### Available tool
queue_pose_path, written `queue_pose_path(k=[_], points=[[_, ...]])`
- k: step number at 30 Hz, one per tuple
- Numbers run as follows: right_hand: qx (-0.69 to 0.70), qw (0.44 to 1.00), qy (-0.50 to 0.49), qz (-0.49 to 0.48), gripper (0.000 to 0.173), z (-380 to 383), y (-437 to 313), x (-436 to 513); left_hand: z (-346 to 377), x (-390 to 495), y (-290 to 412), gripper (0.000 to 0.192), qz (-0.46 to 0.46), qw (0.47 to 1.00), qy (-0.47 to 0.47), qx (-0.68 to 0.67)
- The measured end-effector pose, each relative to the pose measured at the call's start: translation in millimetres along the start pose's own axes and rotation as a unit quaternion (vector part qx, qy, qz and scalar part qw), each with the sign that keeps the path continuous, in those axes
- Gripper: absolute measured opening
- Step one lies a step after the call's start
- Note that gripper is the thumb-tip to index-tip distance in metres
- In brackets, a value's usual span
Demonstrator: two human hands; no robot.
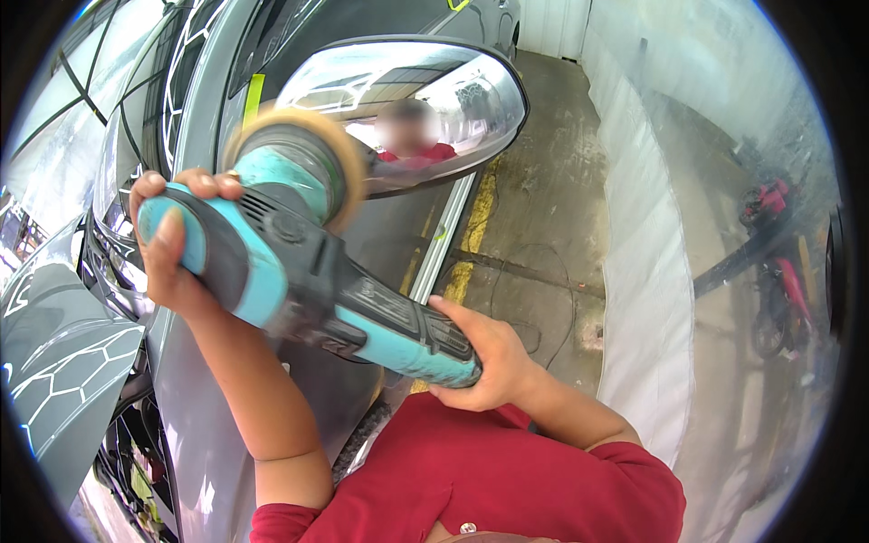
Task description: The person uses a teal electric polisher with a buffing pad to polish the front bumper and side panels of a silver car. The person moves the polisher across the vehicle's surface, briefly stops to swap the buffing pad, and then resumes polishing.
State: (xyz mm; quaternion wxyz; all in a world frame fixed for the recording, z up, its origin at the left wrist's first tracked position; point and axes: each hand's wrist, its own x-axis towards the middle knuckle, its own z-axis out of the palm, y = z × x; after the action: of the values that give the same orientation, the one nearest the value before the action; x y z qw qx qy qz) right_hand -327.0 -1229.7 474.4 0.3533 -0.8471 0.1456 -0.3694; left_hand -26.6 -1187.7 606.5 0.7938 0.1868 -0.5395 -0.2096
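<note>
A turquoise and black power polisher (292, 278) spans the space between my two hands. My left hand (173, 244) wraps around its rounded head. My right hand (485, 356) grips the far end of its handle. The yellowish foam pad (349, 163) looks blurred around its rim and faces away from me, toward the car's front pillar and window. Whether the pad touches the car is hidden by the tool. Just beyond and right of the pad sits the car's side mirror (468, 102), which reflects a person in a red shirt.
The grey car door (319, 400) runs below the polisher; a raised hood (75, 380) is at the left. Yellow-green tape (253, 98) sticks up near the window. A thin cable (570, 326) lies on the concrete floor (543, 203). A pale plastic curtain (638, 285) hangs at the right.
</note>
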Motion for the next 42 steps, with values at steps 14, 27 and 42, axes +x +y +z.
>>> queue_pose_path(k=[14,27,42], points=[[-0.073,0.983,0.104,-0.136,0.096,1.4,95.6,18.2,5.5,-11.8,-13.5,0.045,0.096,0.969,-0.226,-0.029],[-0.163,0.962,0.117,-0.187,0.089,18.0,91.6,44.2,-73.2,-67.1,-29.4,0.041,0.13,0.98,-0.087,-0.124],[-0.126,0.972,0.095,-0.173,0.102,-54.5,184.6,-56.6,81.8,-75.7,-80.6,0.043,0.112,0.985,-0.133,-0.018]])
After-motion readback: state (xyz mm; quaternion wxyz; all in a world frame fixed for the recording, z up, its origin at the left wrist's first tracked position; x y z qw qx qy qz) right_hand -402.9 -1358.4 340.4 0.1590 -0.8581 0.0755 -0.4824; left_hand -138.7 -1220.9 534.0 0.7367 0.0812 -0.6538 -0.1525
